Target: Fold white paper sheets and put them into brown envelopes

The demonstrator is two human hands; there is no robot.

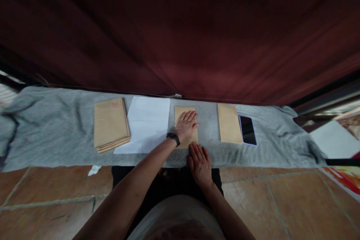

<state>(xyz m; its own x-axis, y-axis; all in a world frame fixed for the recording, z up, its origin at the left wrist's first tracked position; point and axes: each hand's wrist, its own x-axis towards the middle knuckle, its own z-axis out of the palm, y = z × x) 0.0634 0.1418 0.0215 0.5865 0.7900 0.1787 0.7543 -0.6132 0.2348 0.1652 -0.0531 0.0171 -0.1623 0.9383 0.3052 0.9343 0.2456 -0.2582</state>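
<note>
Left hand [186, 124] is lying flat, fingers spread, pressed on top of a brown envelope [181, 114] in the middle of the grey cloth [56, 127], not gripping anything, just palm down. Right hand [200, 164] is open and flat too, at the near edge of the cloth with its fingertips just touching that envelope's near edge. Left of it sit white paper [146, 123] and an envelope stack [111, 124]; to the right are another envelope [229, 123] and a phone [248, 130].

dim, flat indoor light; daylight leaks in at far left and right edges; strong wide-angle bowing at borders; red curtain [180, 26] smeared, soft; shadows faint
</note>
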